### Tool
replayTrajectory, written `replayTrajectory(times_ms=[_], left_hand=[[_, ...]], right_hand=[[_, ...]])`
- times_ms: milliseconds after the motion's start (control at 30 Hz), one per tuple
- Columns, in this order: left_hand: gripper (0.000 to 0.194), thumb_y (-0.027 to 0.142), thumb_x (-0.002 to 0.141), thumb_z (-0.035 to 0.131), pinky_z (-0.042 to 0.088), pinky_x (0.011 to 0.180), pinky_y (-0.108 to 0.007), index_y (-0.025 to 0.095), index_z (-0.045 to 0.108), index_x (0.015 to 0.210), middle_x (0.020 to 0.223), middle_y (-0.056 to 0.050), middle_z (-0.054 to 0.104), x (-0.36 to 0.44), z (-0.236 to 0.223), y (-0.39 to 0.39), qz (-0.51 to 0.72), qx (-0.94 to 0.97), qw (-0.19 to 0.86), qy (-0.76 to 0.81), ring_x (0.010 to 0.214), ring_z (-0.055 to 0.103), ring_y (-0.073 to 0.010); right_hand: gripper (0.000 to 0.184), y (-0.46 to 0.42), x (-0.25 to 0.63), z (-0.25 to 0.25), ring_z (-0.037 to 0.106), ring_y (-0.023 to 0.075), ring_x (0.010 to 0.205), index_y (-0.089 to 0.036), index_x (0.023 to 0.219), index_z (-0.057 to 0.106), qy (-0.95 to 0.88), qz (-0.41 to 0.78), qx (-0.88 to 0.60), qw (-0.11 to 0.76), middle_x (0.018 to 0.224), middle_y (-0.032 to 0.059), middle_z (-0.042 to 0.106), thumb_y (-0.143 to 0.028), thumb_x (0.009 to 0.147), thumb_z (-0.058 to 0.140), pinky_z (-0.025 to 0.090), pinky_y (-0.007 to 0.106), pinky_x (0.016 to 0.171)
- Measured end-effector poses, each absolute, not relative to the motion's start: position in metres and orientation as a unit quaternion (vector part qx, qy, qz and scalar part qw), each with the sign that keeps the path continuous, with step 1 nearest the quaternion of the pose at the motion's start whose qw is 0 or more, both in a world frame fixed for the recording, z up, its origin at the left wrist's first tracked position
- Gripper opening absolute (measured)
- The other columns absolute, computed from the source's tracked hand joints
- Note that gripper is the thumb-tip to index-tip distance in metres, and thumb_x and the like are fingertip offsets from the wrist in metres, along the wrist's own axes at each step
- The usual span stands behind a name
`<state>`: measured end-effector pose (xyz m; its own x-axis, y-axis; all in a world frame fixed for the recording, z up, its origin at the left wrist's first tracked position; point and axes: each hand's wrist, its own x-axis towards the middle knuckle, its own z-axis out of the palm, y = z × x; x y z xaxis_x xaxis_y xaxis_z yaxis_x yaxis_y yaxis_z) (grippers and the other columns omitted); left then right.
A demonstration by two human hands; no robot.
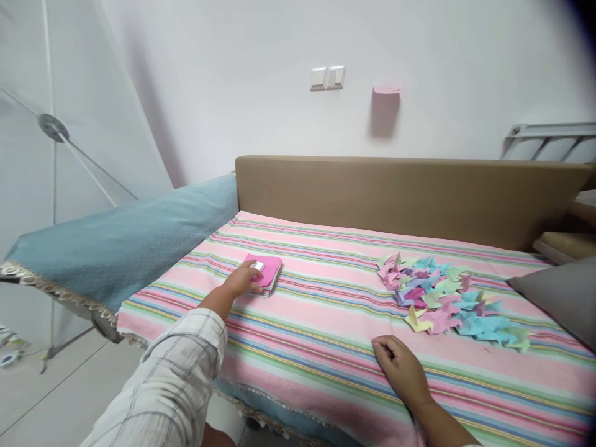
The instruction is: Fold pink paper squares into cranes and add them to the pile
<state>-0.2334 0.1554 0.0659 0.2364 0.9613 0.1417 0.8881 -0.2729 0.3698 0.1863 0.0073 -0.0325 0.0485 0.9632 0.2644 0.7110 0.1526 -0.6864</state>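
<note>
My left hand (243, 279) reaches out to a small stack of coloured paper squares (267, 272) with a pink sheet on top, lying on the striped cover. Its fingers rest on the near edge of the stack, with a small white thing at the fingertips. My right hand (401, 367) lies knuckles-up on the cover near the front edge, fingers curled under, and I see nothing in it. A heap of several folded paper cranes (447, 300) in pink, blue, green and yellow lies beyond the right hand.
The striped cover (326, 310) lies over a sofa seat with a tan backrest (395, 192). A blue cloth (125, 242) drapes the left armrest. A grey cushion (563, 295) sits at the right. A drying rack (56, 186) stands on the left floor.
</note>
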Motion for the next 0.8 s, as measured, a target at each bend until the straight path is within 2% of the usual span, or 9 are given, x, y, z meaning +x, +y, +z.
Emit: replayTrajectory(times_ms=[167,267,333,400,500,667,800], left_hand=[[0.038,0.035,0.06,0.07,0.039,0.101,-0.036,0.019,0.071,0.095,0.135,-0.01,0.047,-0.236,0.067,0.16,0.148,0.778,0.112,0.601,0.115,0.052,-0.028],[0.032,0.033,0.068,0.061,0.035,0.105,-0.032,0.019,0.07,0.095,0.135,-0.008,0.047,-0.233,0.066,0.158,0.144,0.771,0.094,0.613,0.121,0.047,-0.0253],[0.032,0.03,0.067,0.059,0.031,0.107,-0.031,0.02,0.07,0.096,0.138,-0.006,0.044,-0.226,0.064,0.155,0.144,0.762,0.076,0.626,0.126,0.041,-0.0249],[0.037,0.029,0.066,0.059,0.027,0.109,-0.033,0.022,0.068,0.1,0.141,-0.005,0.039,-0.217,0.06,0.151,0.15,0.747,0.053,0.646,0.131,0.034,-0.0273],[0.043,0.033,0.067,0.058,0.022,0.11,-0.044,0.024,0.066,0.108,0.143,-0.006,0.035,-0.205,0.055,0.148,0.161,0.713,0.02,0.682,0.134,0.024,-0.0348],[0.045,0.042,0.068,0.057,0.025,0.104,-0.051,0.035,0.062,0.113,0.138,-0.006,0.042,-0.194,0.053,0.148,0.164,0.625,0.026,0.763,0.13,0.032,-0.0354],[0.034,0.035,0.071,0.055,0.015,0.101,-0.063,0.034,0.067,0.103,0.122,-0.009,0.056,-0.193,0.06,0.147,0.197,0.604,0.046,0.771,0.121,0.041,-0.0377]], right_hand=[[0.032,0.008,0.188,-0.036,0.058,0.0197,0.071,-0.022,0.079,0.063,-0.674,0.161,-0.624,0.363,0.082,0.0053,0.065,-0.045,0.082,0.042,0.046,0.031,0.065],[0.031,0.008,0.188,-0.038,0.058,0.0191,0.072,-0.021,0.08,0.062,-0.679,0.159,-0.621,0.359,0.083,0.005,0.065,-0.044,0.083,0.041,0.046,0.03,0.065],[0.03,0.008,0.188,-0.038,0.058,0.019,0.072,-0.021,0.081,0.062,-0.68,0.159,-0.62,0.358,0.083,0.0047,0.064,-0.043,0.084,0.042,0.046,0.03,0.066],[0.029,0.008,0.188,-0.039,0.057,0.019,0.073,-0.022,0.082,0.062,-0.68,0.158,-0.62,0.358,0.085,0.0047,0.064,-0.042,0.084,0.041,0.045,0.03,0.067],[0.028,0.009,0.187,-0.039,0.057,0.019,0.075,-0.022,0.082,0.061,-0.682,0.155,-0.619,0.359,0.086,0.0047,0.064,-0.041,0.085,0.041,0.045,0.03,0.068],[0.027,0.009,0.185,-0.035,0.057,0.0188,0.076,-0.021,0.08,0.061,-0.683,0.148,-0.617,0.362,0.085,0.0047,0.063,-0.038,0.086,0.04,0.044,0.029,0.068],[0.028,0.008,0.183,-0.032,0.058,0.0187,0.075,-0.021,0.079,0.061,-0.683,0.139,-0.616,0.366,0.083,0.0047,0.064,-0.037,0.085,0.039,0.045,0.029,0.067]])
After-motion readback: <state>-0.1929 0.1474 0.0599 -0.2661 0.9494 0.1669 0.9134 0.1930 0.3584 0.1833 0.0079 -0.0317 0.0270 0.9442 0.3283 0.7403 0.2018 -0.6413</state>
